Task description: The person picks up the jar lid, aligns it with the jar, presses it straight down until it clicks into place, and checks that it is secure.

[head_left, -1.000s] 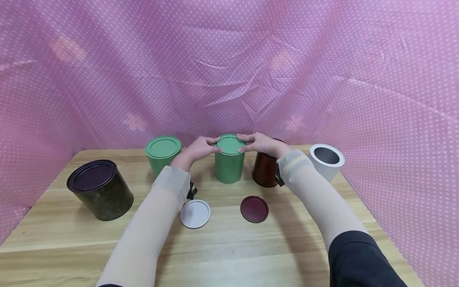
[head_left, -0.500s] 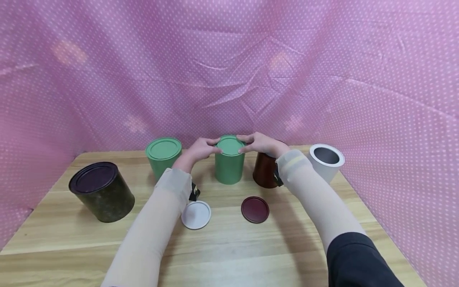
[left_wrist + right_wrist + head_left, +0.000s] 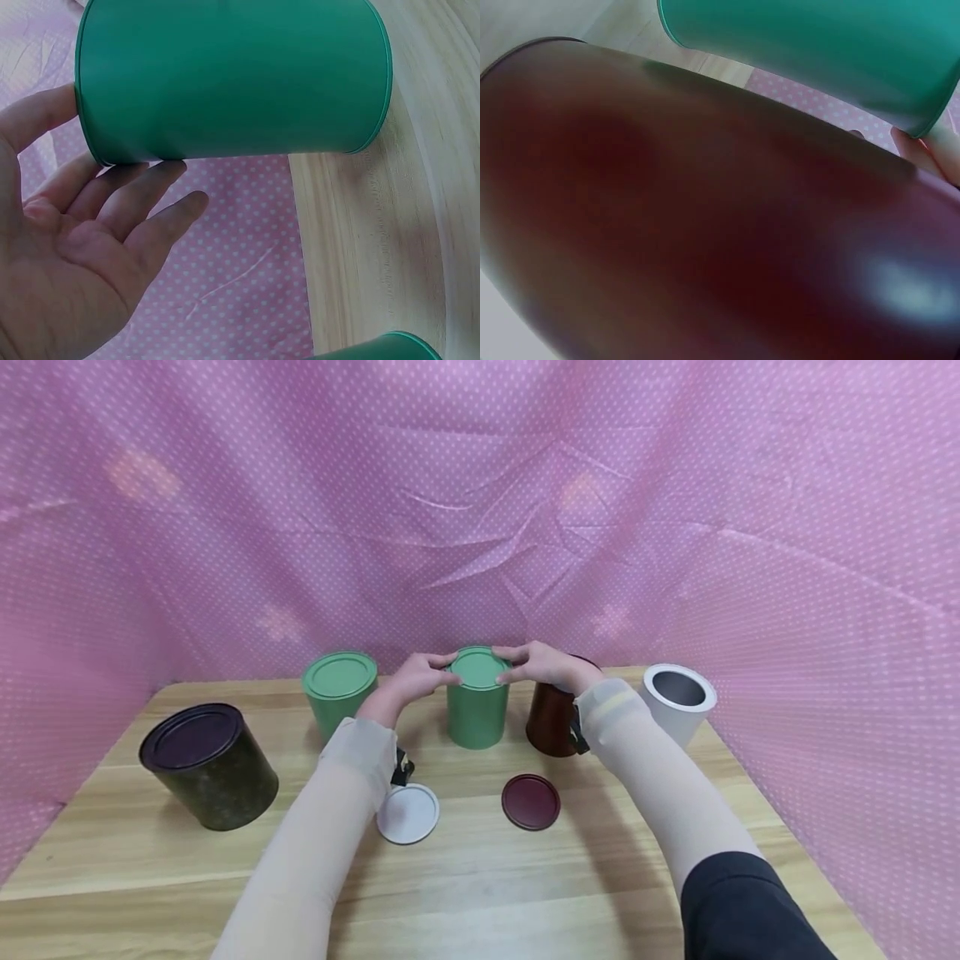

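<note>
- Gripping the middle green can by its rim, the left hand and right hand wrap it with thumbs and fingers; it stands on the counter, lid on.
- Already covered: the other green can and black can.
- Partway, I'd judge: the white can gapes; white lid, maroon lid lie loose.
- Brown can's top: can't tell.
</note>
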The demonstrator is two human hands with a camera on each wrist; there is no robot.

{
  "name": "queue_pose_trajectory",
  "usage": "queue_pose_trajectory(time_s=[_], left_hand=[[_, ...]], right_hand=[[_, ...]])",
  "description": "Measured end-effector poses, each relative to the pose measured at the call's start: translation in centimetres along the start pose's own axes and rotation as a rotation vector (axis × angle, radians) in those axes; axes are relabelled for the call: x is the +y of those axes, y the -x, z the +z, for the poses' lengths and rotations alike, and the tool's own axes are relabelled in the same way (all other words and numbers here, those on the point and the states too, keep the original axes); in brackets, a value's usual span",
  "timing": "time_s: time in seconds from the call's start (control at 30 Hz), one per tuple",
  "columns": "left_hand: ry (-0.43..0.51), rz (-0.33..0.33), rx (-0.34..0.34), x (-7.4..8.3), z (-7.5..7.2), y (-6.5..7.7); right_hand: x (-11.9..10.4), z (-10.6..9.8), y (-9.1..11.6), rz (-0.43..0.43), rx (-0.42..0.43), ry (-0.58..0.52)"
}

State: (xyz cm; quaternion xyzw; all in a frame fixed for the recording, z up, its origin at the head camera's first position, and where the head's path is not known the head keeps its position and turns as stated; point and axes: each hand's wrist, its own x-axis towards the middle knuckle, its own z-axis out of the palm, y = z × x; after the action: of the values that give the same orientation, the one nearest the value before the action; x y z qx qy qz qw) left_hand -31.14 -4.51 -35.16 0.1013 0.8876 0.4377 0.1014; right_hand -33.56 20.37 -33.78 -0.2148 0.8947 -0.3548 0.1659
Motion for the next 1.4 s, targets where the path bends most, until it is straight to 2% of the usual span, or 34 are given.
queue_pose_trajectory(time_s=[0.37,0.53,0.67,0.9,1.03,1.13,1.23,1.4], left_hand=[[-0.043,-0.001,-0.008,0.2,0.1,0.4],[-0.067,0.009,-0.06,0.6,-0.4,0.7],[-0.124,0.045,-0.086,1.0,-0.7,0.9],[-0.214,0.119,-0.068,0.9,-1.0,1.0],[-0.225,0.143,-0.045,0.9,-0.8,1.6],[-0.212,0.165,-0.022,1.0,-0.4,2.1],[-0.218,0.215,0.004,0.8,0.2,2.8],[-0.242,0.283,0.003,0.7,1.4,4.2]], right_hand=[[-1.0,-0.1,0.5,0.037,0.001,0.019],[-1.8,0.0,0.6,0.023,0.02,0.071],[-2.3,0.5,0.8,-0.017,0.05,0.095],[-2.6,0.6,1.7,-0.064,0.072,0.137],[-2.7,0.6,2.7,-0.098,0.082,0.165],[-2.8,0.9,3.5,-0.14,0.098,0.199],[-2.7,1.4,4.2,-0.181,0.106,0.232],[-2.1,2.0,5.7,-0.224,0.087,0.264]])
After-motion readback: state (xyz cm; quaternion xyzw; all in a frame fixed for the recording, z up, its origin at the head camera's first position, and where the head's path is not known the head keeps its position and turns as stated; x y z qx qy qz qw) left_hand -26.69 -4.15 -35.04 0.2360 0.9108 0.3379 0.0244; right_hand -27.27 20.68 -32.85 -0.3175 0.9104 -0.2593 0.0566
